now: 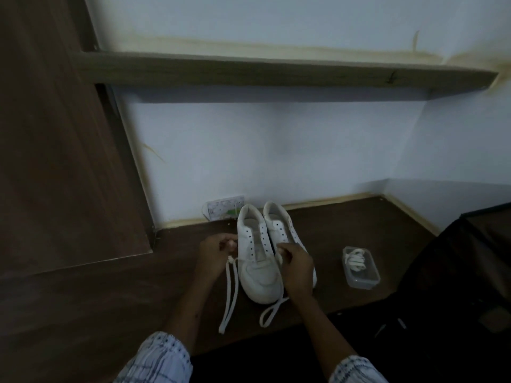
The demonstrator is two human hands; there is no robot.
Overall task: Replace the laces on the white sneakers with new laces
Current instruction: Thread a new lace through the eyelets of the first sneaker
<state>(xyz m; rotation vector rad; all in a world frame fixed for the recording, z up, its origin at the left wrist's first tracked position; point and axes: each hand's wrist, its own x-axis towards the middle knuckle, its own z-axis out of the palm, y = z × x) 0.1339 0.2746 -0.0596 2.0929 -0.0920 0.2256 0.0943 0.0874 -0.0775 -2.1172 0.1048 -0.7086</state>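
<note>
Left hand (218,251) and right hand (294,262), each pinching one end of lace (231,294) by left shoe (258,258) on desk (110,299). Long loose ends, easy to tangle or slip out.

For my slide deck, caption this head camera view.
Both hands, left and right, hold lace ends at unlaced white sneakers; more laces wait in a clear box.

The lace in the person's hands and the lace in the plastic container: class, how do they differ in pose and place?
The held lace hangs stretched out in long strands from both hands across the desk; the lace in the container lies bundled up. The held lace is gripped by the left hand and right hand; the bundled one sits untouched in its plastic container. Both are white and flat.
</note>
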